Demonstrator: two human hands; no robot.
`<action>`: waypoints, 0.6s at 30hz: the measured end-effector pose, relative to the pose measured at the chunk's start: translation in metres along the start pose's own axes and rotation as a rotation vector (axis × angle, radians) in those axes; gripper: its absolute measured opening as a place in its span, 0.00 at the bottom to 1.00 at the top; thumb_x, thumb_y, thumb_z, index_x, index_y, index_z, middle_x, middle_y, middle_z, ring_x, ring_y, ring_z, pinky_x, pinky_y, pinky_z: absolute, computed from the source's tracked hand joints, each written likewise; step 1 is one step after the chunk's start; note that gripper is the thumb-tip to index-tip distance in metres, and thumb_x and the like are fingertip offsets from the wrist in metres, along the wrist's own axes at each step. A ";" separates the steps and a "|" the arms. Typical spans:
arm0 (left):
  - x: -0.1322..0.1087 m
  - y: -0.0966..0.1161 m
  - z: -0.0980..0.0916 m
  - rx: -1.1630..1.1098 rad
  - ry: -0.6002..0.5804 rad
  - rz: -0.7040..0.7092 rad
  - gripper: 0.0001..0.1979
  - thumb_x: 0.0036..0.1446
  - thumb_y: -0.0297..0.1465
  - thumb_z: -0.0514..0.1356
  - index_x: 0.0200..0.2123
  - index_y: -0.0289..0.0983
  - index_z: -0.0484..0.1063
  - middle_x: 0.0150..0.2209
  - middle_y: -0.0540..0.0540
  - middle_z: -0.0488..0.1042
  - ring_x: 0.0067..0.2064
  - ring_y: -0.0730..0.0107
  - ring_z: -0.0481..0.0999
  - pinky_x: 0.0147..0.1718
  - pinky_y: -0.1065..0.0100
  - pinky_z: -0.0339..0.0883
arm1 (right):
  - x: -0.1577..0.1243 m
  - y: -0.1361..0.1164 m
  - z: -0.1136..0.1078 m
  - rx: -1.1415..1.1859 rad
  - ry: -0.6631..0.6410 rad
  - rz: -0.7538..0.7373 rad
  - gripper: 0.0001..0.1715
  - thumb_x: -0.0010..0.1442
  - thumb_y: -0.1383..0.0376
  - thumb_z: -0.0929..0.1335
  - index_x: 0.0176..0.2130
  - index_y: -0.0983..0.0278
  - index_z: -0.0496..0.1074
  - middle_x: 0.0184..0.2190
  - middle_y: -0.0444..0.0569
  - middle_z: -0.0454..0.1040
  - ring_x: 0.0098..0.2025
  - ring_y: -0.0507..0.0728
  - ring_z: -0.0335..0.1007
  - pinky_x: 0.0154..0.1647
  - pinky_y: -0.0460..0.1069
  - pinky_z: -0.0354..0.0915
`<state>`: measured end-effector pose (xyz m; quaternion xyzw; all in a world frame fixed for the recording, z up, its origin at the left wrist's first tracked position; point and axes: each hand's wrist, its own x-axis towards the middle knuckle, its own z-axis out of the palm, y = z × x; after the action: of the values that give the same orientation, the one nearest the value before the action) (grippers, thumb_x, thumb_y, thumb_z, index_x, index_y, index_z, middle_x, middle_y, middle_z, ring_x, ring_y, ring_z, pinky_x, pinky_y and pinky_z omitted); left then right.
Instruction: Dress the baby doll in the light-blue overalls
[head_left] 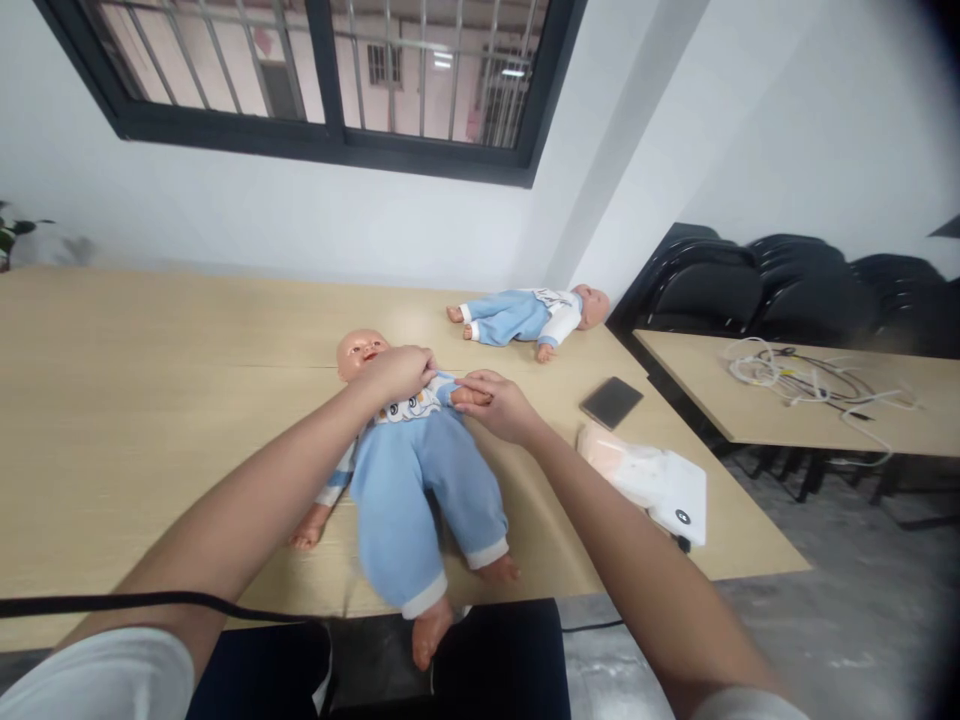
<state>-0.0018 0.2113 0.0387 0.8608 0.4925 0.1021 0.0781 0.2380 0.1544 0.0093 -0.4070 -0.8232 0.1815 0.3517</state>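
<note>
A baby doll [416, 470] in light blue trousers and a white top with a printed pattern lies on its back on the table [187, 400], its feet towards me. My left hand [403, 372] reaches across its chest, fingers closed on the doll's sleeve [445, 384]. In my right hand [501, 405] is the doll's forearm [469, 397], close to the sleeve's cuff. The doll's other arm [311, 525] rests on the wood at the left. One foot [431, 632] sticks out past the table's front edge. My left hand hides much of the top.
A second doll [517, 315] in similar clothes lies at the back right. Nearer are a dark notebook-like item [611, 402], a clear plastic package [622, 465] and a white box [679, 490]. Tangled cables [795, 375] cover part of another table, with black folding chairs [705, 295] behind.
</note>
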 end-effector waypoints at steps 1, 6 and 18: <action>-0.001 0.004 -0.001 0.009 0.025 -0.024 0.11 0.64 0.37 0.56 0.41 0.39 0.76 0.42 0.42 0.83 0.40 0.61 0.78 0.34 0.66 0.62 | -0.003 -0.002 -0.003 -0.020 -0.015 -0.036 0.22 0.60 0.61 0.76 0.54 0.62 0.79 0.50 0.54 0.77 0.51 0.59 0.75 0.56 0.55 0.70; -0.002 0.026 0.001 -0.038 0.117 -0.185 0.08 0.58 0.34 0.59 0.38 0.39 0.77 0.39 0.42 0.83 0.36 0.61 0.78 0.32 0.65 0.62 | -0.020 -0.031 -0.010 -0.375 -0.222 -0.240 0.16 0.71 0.63 0.66 0.56 0.58 0.76 0.54 0.54 0.74 0.51 0.59 0.74 0.46 0.51 0.70; 0.038 0.046 -0.008 -0.100 -0.278 0.344 0.12 0.60 0.34 0.58 0.37 0.43 0.84 0.39 0.48 0.85 0.33 0.67 0.76 0.32 0.67 0.61 | -0.027 -0.034 -0.018 -0.499 -0.300 -0.257 0.16 0.70 0.64 0.68 0.56 0.57 0.75 0.58 0.53 0.74 0.56 0.60 0.73 0.49 0.52 0.70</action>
<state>0.0529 0.2210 0.0607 0.9330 0.3172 0.0188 0.1692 0.2437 0.1128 0.0302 -0.3420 -0.9297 -0.0141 0.1359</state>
